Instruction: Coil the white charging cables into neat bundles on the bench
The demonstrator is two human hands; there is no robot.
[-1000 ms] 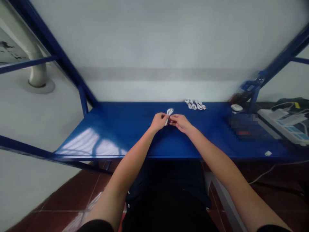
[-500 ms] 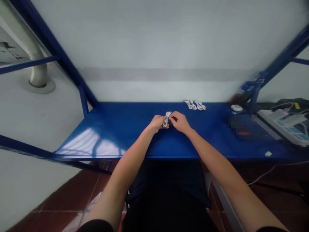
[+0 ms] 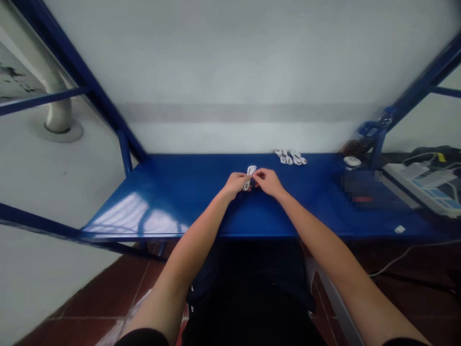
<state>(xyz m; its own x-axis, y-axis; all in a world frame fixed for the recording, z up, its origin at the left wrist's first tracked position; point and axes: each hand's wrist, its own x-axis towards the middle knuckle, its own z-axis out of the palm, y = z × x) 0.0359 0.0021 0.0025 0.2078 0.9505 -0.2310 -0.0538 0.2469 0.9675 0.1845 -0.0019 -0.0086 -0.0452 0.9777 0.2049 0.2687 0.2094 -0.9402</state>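
Note:
A small coiled white cable (image 3: 249, 175) is pinched between both my hands above the middle of the blue table (image 3: 173, 192). My left hand (image 3: 235, 184) grips its lower part with fingers curled. My right hand (image 3: 268, 181) pinches it from the right side. Several more coiled white cables (image 3: 291, 157) lie in a row at the table's back edge, to the right of my hands.
A white round object (image 3: 352, 161) and dark items sit at the back right. A white power strip (image 3: 421, 185) with cables lies on the far right. A small white piece (image 3: 399, 229) rests near the front right edge. Blue frame posts rise at both sides.
Both hands have drawn slightly closer together around the white cable, and the visible loop above them has got shorter. The row of cables behind has not moved.

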